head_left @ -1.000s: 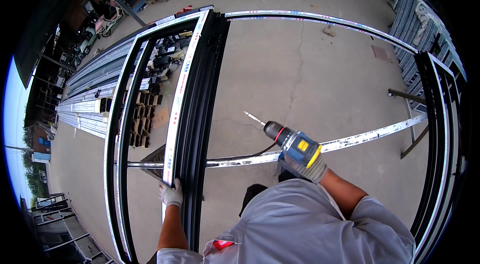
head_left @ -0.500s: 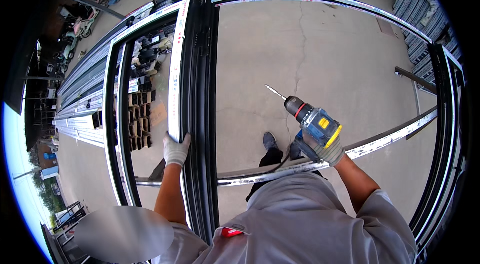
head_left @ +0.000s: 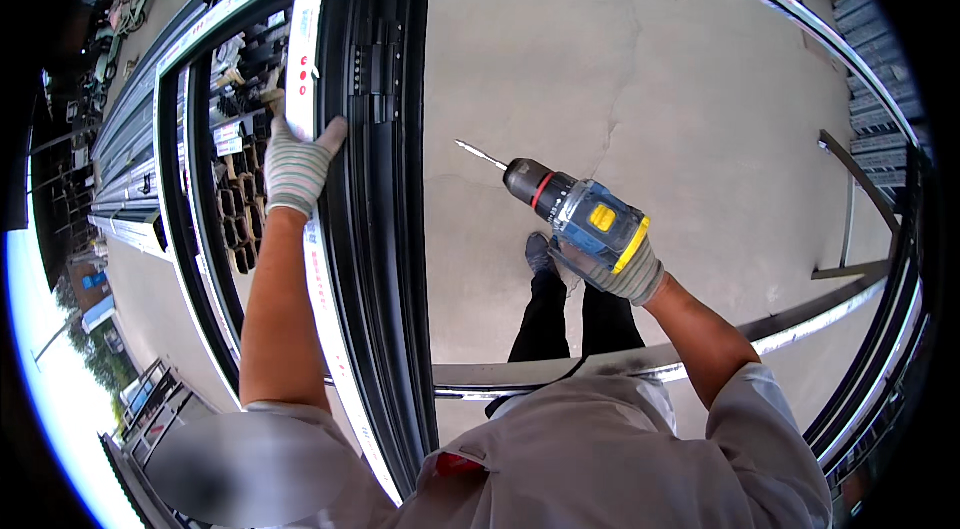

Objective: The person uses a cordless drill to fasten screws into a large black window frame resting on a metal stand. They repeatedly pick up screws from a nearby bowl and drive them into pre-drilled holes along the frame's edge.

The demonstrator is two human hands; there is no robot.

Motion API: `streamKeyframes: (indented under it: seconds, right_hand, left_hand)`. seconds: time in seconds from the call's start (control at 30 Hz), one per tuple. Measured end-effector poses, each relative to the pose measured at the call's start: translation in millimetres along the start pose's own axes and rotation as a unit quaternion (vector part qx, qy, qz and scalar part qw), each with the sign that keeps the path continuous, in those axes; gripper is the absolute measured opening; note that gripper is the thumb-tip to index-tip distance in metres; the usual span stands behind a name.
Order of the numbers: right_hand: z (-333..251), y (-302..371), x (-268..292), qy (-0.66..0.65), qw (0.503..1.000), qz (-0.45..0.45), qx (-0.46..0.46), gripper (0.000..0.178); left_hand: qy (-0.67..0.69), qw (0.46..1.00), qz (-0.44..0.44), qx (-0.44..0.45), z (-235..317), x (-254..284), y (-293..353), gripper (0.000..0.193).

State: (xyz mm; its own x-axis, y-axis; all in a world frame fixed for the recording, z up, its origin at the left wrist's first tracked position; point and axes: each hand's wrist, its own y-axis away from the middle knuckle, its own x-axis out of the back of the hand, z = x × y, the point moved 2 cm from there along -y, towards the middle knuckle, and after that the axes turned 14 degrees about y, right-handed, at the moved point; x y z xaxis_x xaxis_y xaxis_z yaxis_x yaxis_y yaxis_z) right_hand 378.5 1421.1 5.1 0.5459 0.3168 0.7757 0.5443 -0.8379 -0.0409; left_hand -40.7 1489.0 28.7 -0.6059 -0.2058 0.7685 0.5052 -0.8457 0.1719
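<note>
Left hand [head_left: 297, 169] farther up the frame [head_left: 305, 24], grip around it, right hand [head_left: 638, 277] around drill [head_left: 592, 217]

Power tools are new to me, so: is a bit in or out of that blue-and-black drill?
In: a slim silver metal bit sticks out from the black, red-ringed chuck of the blue-and-black power drill.

Shirt [head_left: 610, 459]: light grey, short-sleeved, showing red at the chest. Gloves [head_left: 296, 169]: pale knit, thinly striped, a pair. Trousers [head_left: 545, 324]: black. Shoe [head_left: 539, 254]: dark grey.
</note>
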Motion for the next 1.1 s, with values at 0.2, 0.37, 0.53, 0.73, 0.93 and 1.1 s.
streamKeyframes:
  seconds: [0.2, 0.37, 0.53, 0.73, 0.93, 1.1]
  right_hand:
    - [52, -52, -58, -0.051, 0.995, -0.074, 0.039, 0.047]
    - [76, -59, -103, -0.127, 0.983, -0.132, 0.020, 0.047]
    - [83, -57, -100, -0.428, 0.890, -0.155, -0.029, 0.048]
    - [84, -46, -110, -0.774, 0.563, -0.205, -0.204, 0.045]
    - [84, -46, -117, -0.729, 0.635, -0.198, -0.163, 0.049]
    - [86, -36, -116, -0.826, 0.478, -0.215, -0.209, 0.048]
  left_hand:
    - [0.195, 0.980, -0.036, 0.034, 8, -10, -9, 0.065]
    - [0.191, 0.980, -0.055, 0.014, 20, -12, 5, 0.059]
    - [0.192, 0.979, -0.056, 0.025, 16, -19, 20, 0.056]
    - [0.197, 0.978, -0.065, 0.029, 18, -17, 22, 0.053]
    - [0.200, 0.978, -0.065, 0.012, 14, -18, 34, 0.055]
    - [0.192, 0.979, -0.066, 0.026, 10, -16, 42, 0.056]
